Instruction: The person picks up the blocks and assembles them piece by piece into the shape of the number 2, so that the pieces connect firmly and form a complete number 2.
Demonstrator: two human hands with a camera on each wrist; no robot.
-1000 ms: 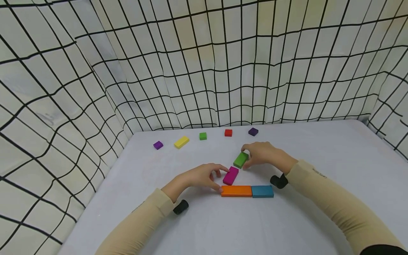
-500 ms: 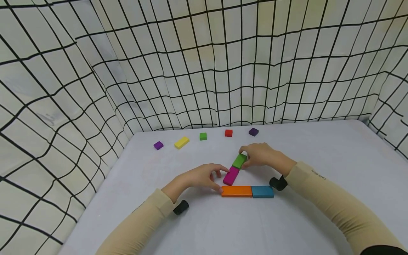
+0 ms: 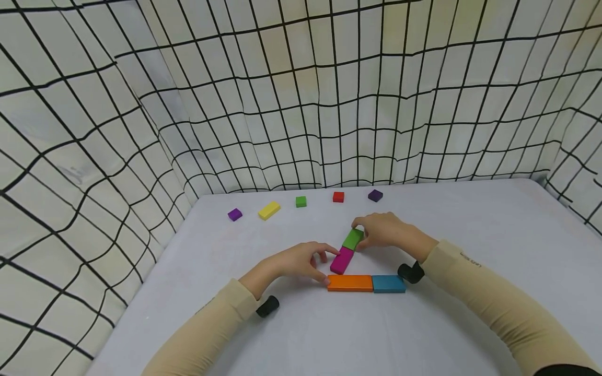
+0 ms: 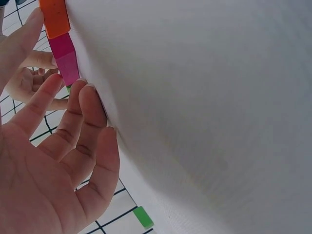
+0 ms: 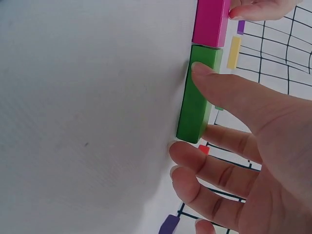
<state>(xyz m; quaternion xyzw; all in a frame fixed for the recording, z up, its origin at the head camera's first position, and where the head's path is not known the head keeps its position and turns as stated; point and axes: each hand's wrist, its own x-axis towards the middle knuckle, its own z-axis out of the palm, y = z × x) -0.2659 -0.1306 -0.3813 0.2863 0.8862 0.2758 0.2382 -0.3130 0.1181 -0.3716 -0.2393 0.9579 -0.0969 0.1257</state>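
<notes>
My right hand [image 3: 383,228] grips a long green block [image 3: 353,239] between thumb and index finger. In the right wrist view, the thumb lies on the side of the green block [image 5: 194,105], whose end meets the magenta block [image 5: 210,22]. My left hand [image 3: 297,258] touches the magenta block [image 3: 342,260] with its index fingertip. Its thumb rests at the left end of the orange block [image 3: 350,283]; its other fingers curve loosely. A blue block [image 3: 389,284] continues the orange one to the right. The magenta and green pair slants up and right from the orange block.
Along the back of the white table [image 3: 301,334] lie a purple block [image 3: 234,214], a yellow block [image 3: 269,210], a small green block [image 3: 301,201], a red block [image 3: 338,197] and a dark purple block [image 3: 375,195]. Black-gridded netting [image 3: 310,104] encloses the table's back and sides.
My right hand has moved the green block down and left until it meets the magenta block's upper end. The left hand has stayed in place.
</notes>
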